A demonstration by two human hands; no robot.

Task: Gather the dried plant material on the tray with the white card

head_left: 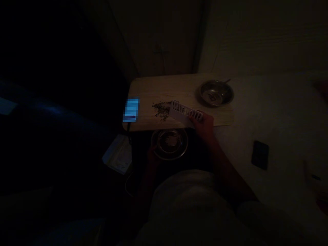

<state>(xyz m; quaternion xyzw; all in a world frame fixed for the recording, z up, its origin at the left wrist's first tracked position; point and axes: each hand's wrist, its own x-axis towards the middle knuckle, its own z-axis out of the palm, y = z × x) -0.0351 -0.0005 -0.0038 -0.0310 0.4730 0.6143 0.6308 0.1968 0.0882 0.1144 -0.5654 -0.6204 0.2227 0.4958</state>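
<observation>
In my right hand (205,125) is a white flat plastic piece with a row of slots along its upper edge (180,115); my fingers are closed round its right end. Its left end stands on the table beside a scattered heap of small dark bits (162,109). Below the table's front edge, my left hand (153,153) grips the left rim of a round metal bowl (170,158). Something pale lies in that bowl, too dim to name. A second metal bowl (229,99) sits at the table's right end, with a thin handle over its rim.
The small wooden table (179,85) has rounded corners. At its left edge a lit screen (131,110) glows, its content blurred out. A dark phone-like slab (260,154) lies on the pale surface to the right. A pale box-like object (119,155) is at lower left. The room is very dark.
</observation>
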